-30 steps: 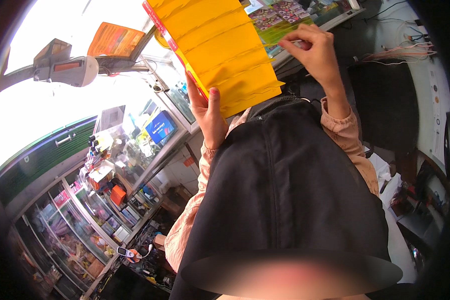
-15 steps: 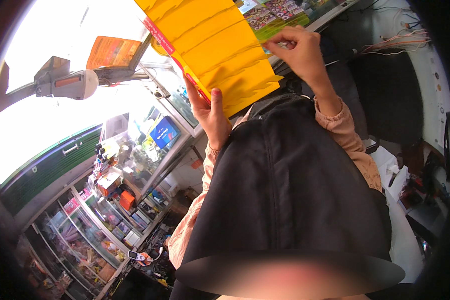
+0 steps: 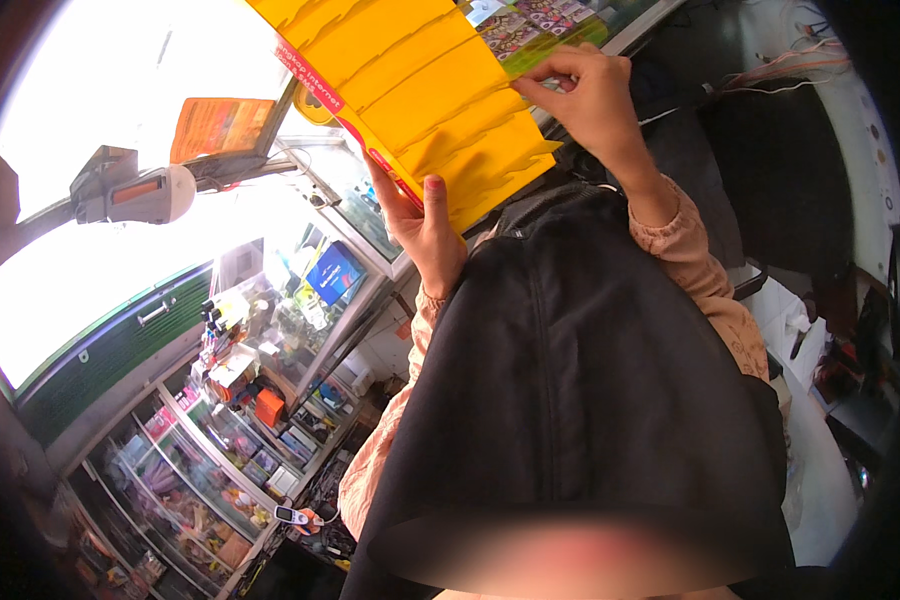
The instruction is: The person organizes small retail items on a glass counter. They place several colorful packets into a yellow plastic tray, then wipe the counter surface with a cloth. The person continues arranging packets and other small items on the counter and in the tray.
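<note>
A yellow cardboard display board (image 3: 420, 90), with stepped rows of slanted flaps and a red printed strip down its left edge, tilts across the top of the view. Its top runs out of the picture. My left hand (image 3: 420, 225) grips the lower left edge, thumb over the front and the other fingers mostly behind. At the right edge of the board, my right hand (image 3: 585, 90) has thumb and forefinger pinched together against the end of one row. Whatever lies between those fingertips is too small to make out.
Beyond the board, patterned packets (image 3: 535, 25) lie on a glass counter. A glass display case (image 3: 200, 460) full of small goods stands at left, with a blue box (image 3: 335, 272) above it. A white lamp bulb (image 3: 160, 195) hangs at far left. Loose wires (image 3: 800, 65) trail at upper right.
My right hand has shifted slightly left, bringing its pinched fingers up to the board's edge. My left hand keeps its grip. The whole view has turned a little.
</note>
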`<state>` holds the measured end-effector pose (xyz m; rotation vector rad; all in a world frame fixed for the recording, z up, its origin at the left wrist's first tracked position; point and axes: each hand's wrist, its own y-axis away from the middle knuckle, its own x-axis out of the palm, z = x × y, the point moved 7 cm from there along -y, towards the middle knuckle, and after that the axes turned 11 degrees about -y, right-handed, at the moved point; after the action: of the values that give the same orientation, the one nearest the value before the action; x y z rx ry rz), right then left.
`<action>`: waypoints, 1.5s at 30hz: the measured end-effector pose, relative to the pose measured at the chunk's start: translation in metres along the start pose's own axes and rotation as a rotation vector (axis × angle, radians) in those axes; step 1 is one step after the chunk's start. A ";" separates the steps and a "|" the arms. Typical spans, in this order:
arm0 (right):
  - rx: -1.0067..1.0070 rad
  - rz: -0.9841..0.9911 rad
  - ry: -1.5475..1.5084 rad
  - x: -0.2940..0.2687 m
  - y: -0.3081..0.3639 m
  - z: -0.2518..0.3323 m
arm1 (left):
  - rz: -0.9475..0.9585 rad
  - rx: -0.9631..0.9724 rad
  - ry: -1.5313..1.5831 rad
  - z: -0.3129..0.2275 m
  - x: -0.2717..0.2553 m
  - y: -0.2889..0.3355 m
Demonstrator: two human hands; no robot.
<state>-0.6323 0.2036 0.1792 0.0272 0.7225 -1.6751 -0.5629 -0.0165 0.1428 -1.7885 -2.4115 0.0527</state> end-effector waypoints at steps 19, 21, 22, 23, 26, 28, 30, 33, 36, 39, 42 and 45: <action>0.269 0.139 -0.683 -0.017 0.001 -0.057 | 0.004 -0.022 0.020 0.003 -0.006 -0.007; 0.261 0.193 -0.766 -0.005 0.004 -0.053 | 0.015 -0.021 0.019 0.003 -0.005 -0.006; 0.295 0.183 -0.765 0.000 0.005 -0.054 | 0.019 -0.025 0.017 0.003 -0.005 -0.006; 0.302 0.177 -0.770 0.006 0.006 -0.053 | 0.021 -0.016 0.012 0.002 -0.005 -0.005; 0.292 0.115 -0.753 0.015 0.009 -0.049 | 0.019 0.004 0.006 0.001 -0.005 -0.004; 0.255 0.100 -0.621 0.012 0.008 -0.048 | 0.014 0.007 0.018 0.001 -0.006 -0.003; 0.236 0.113 -0.344 0.010 0.008 -0.048 | 0.008 0.045 -0.024 -0.002 -0.006 -0.003; 0.300 0.143 -0.409 0.014 0.010 -0.048 | 0.020 0.039 -0.026 -0.003 -0.005 -0.001; 0.308 0.212 -0.393 0.024 0.012 -0.043 | 0.025 0.030 -0.028 -0.003 -0.003 0.000; 0.342 0.199 -0.417 0.023 0.013 -0.044 | 0.028 0.032 -0.030 -0.003 -0.002 0.001; 0.410 0.128 -0.336 0.003 0.010 -0.054 | 0.032 0.049 -0.054 -0.004 -0.003 0.001; 0.387 0.160 -0.445 0.006 0.010 -0.051 | 0.048 0.032 -0.044 -0.002 -0.003 0.001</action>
<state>-0.6437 0.2220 0.1320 -0.0148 0.0559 -1.5694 -0.5608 -0.0189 0.1448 -1.8502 -2.3834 0.1358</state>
